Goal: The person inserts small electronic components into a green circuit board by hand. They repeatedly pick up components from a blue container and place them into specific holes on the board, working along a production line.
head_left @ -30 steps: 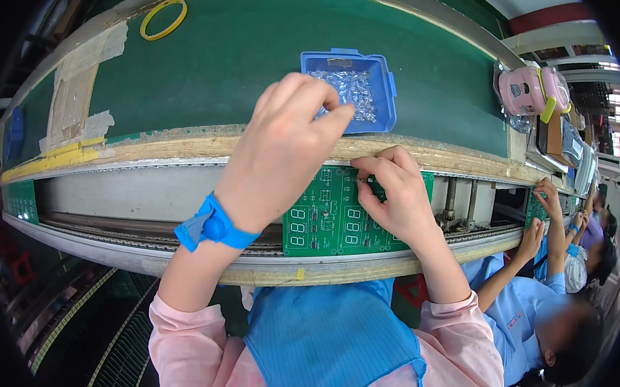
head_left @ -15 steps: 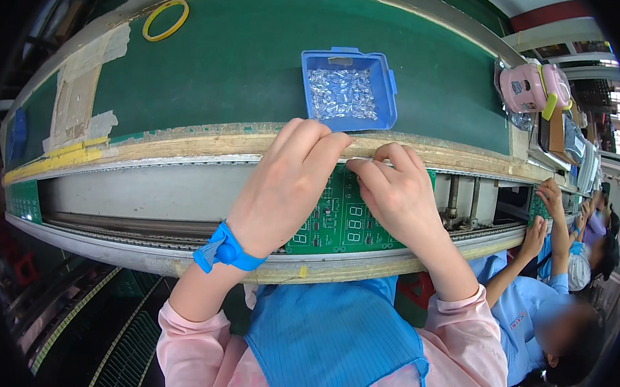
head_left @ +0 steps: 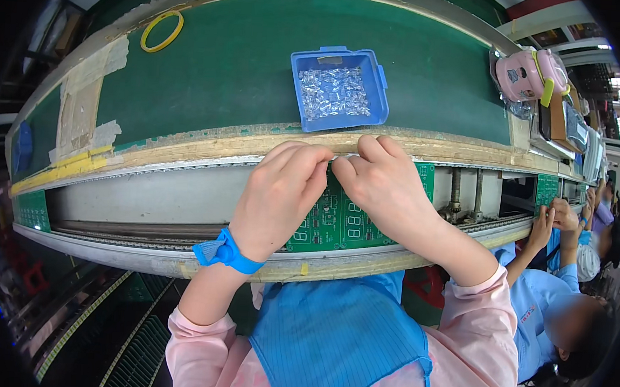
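Note:
My left hand (head_left: 276, 195), with a blue band (head_left: 228, 252) around its wrist, is pinched above the far part of a green circuit board (head_left: 322, 230). Close beside it, my right hand (head_left: 389, 190) is closed too, its thumb and forefinger nearly meeting the left fingertips. A tiny whitish bit shows between the fingertips, too small to name. The board lies across the rails, with digit-display outlines printed on it; my hands cover much of its middle. Beyond them a blue bin (head_left: 379, 102) holds many small clear components (head_left: 333, 93).
The rail track (head_left: 132, 239) runs left to right before me, with another green board (head_left: 33, 209) at its left end. A yellow tape ring (head_left: 162, 31) lies on the green worktop (head_left: 212, 62). At right are a pink container (head_left: 530, 75) and a co-worker's hands (head_left: 555, 217) near a board.
My right hand has shifted left, and its fingertips now sit closer to the left hand's. My left fingers have lowered slightly. The co-worker's hands have come together. The whole view has shifted a little.

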`<state>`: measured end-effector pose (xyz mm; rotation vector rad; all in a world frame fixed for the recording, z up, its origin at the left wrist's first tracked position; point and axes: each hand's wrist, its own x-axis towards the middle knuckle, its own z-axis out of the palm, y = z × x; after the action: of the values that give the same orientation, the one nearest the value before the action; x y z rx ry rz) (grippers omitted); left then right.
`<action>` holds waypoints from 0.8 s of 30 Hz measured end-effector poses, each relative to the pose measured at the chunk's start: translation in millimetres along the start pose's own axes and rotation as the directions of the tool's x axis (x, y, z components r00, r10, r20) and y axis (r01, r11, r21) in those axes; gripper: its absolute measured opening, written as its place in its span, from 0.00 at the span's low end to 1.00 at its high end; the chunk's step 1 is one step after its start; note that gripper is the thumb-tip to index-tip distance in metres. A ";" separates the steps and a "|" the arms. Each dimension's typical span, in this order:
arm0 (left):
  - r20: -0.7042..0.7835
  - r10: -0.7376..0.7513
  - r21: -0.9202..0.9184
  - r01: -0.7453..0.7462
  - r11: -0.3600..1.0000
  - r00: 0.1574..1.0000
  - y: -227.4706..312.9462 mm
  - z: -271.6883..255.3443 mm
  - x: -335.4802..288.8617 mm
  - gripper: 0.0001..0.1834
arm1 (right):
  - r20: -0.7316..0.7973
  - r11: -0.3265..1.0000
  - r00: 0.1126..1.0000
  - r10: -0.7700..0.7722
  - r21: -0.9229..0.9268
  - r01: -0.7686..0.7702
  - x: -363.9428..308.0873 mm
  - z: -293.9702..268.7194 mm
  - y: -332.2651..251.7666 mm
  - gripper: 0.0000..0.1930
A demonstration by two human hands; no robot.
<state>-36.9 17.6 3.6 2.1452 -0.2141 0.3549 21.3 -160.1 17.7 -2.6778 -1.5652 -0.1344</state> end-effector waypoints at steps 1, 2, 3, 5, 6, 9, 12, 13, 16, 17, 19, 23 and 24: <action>-0.019 -0.011 -0.017 0.011 1.000 1.000 -1.2 1.4 -2.2 0.08 | 0.002 1.000 1.000 -0.002 -0.001 0.002 0.6 -0.5 0.3 0.07; -0.039 -0.022 -0.035 0.021 0.999 0.999 -2.6 2.8 -4.2 0.07 | 0.001 1.000 1.000 0.005 0.011 -0.005 0.2 0.1 1.7 0.07; -0.046 -0.045 -0.064 0.042 0.997 0.998 -3.4 3.7 -6.0 0.08 | 0.001 1.000 1.000 0.011 0.023 -0.011 -0.7 1.3 3.5 0.07; -0.057 -0.095 -0.120 0.088 0.989 0.994 -4.4 4.0 -9.7 0.08 | -0.002 0.999 1.000 0.019 0.039 -0.019 -2.4 3.2 5.1 0.07; -0.039 -0.152 -0.170 0.143 0.975 0.988 -4.5 2.8 -11.8 0.09 | -0.005 0.999 1.000 0.020 0.043 -0.020 -3.0 4.0 5.4 0.07; 0.012 -0.280 -0.333 0.268 0.904 0.960 -6.6 0.1 -17.4 0.10 | 0.013 0.998 0.999 0.032 0.050 -0.033 -3.1 3.2 4.6 0.07; 0.025 -0.335 -0.517 0.299 0.802 0.942 -8.9 1.2 -20.8 0.10 | 0.002 0.996 0.999 0.039 0.080 -0.039 -2.2 2.7 5.0 0.07; 0.028 -0.357 -0.571 0.309 0.761 0.934 -8.1 1.4 -22.9 0.10 | -0.009 0.995 0.999 0.040 0.094 -0.039 -2.5 2.6 5.3 0.07; 0.058 -0.374 -0.632 0.324 0.704 0.925 -8.2 -0.6 -23.2 0.09 | -0.009 0.995 1.000 0.026 0.098 -0.025 -4.3 2.7 5.8 0.07; 0.070 -0.373 -0.636 0.330 0.698 0.925 -8.3 -1.3 -23.4 0.09 | -0.008 0.994 1.000 0.021 0.112 -0.020 -4.7 2.4 6.0 0.07; 0.085 -0.350 -0.610 0.327 0.722 0.933 -7.8 -1.8 -24.1 0.09 | -0.004 0.990 1.000 0.012 0.139 -0.011 -4.2 1.8 7.3 0.07; 0.101 -0.300 -0.545 0.305 0.781 0.949 -10.1 2.9 -23.0 0.09 | -0.071 0.981 0.994 0.083 0.179 -0.069 -4.9 7.1 7.6 0.09; 0.115 -0.304 -0.477 0.321 0.818 0.946 -11.0 4.3 -22.4 0.09 | -0.082 0.978 0.991 0.104 0.191 -0.087 -5.1 8.3 5.7 0.10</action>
<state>-54.2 20.7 -14.7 1.6399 0.0355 0.0570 24.2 -166.7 9.1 -2.5565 -1.3482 -0.0999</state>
